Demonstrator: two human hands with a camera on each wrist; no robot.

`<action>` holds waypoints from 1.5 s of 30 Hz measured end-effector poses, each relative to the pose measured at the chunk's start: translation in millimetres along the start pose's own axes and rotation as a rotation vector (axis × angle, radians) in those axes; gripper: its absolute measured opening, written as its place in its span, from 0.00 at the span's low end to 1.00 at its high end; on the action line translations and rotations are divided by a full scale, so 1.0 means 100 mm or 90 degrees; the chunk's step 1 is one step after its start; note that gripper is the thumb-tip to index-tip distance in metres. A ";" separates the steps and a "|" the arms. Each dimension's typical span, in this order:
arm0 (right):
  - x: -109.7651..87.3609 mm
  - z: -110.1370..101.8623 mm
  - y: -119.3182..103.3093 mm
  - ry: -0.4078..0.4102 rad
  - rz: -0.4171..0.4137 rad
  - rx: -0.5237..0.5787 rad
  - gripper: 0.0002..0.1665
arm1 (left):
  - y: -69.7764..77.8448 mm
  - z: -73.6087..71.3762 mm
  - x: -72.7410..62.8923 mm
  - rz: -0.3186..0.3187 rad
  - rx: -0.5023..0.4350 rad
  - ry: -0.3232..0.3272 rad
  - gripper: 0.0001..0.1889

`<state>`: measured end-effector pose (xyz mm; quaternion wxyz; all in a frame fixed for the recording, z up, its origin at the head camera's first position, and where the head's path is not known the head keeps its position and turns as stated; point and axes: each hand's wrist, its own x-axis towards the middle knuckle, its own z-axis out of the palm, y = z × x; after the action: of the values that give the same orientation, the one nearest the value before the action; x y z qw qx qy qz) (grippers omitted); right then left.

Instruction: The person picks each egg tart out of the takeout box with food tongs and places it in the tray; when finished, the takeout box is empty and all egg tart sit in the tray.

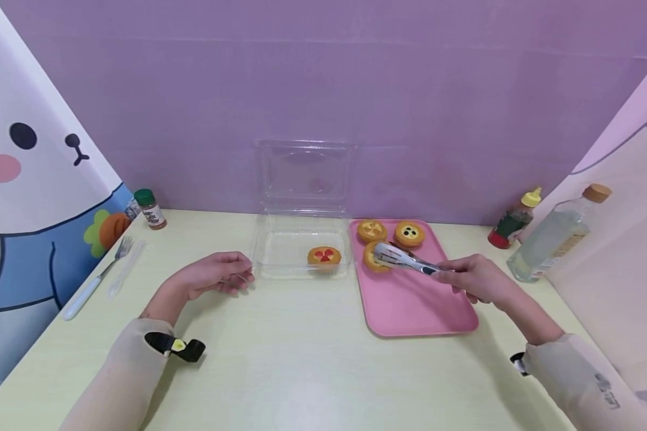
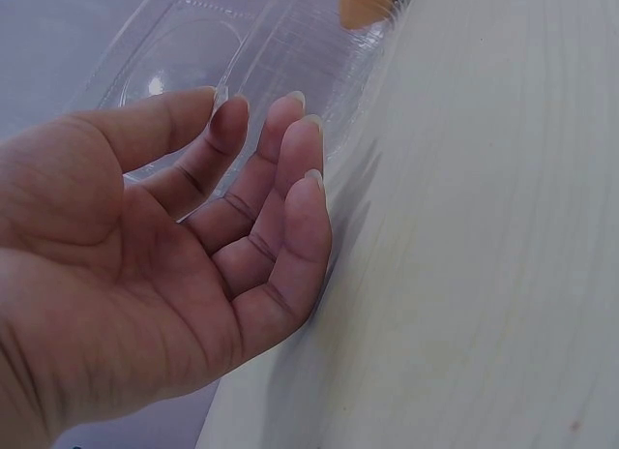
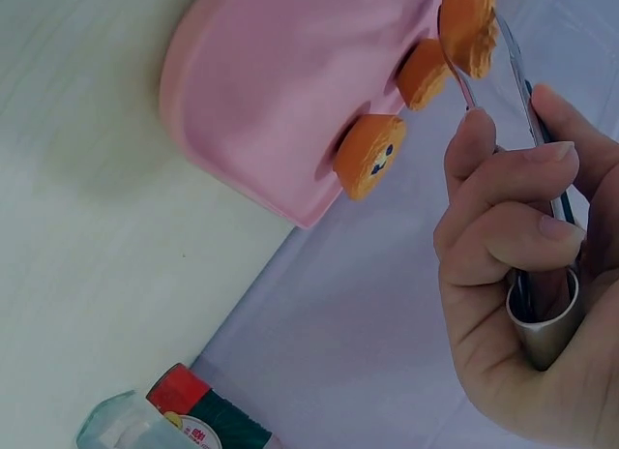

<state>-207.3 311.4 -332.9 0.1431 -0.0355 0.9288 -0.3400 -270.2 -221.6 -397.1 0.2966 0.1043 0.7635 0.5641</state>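
Round golden tart (image 3: 469, 30) between silver metal tongs (image 1: 401, 258) — squeeze lightly, keep level; fingers: right hand (image 1: 475, 278) clamped on them, left hand (image 1: 211, 275) loosely curled.

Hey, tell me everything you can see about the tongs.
The tongs look like shiny metal, with two narrow arms, broad heads, dark parts along the grip, and a rounded end joining the arms. The right hand holds them with curled fingers. They reach leftward over the pink tray, arms apart, with the front tart between their heads. Whether they grip it firmly, or have lifted it, I can't tell.
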 end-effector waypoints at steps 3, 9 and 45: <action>0.00 0.01 -0.01 -0.007 0.005 0.003 0.30 | 0.00 0.00 0.00 -0.001 -0.001 0.000 0.16; 0.01 0.03 -0.01 -0.019 0.013 -0.003 0.33 | 0.00 0.00 0.00 0.000 -0.004 0.001 0.17; 0.09 0.02 -0.04 -0.027 0.039 -0.022 0.34 | 0.01 0.00 0.01 -0.002 -0.001 0.003 0.17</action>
<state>-215.1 305.2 -333.7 0.1723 -0.0166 0.9319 -0.3189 -270.6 -221.0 -396.8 0.2955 0.1016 0.7639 0.5646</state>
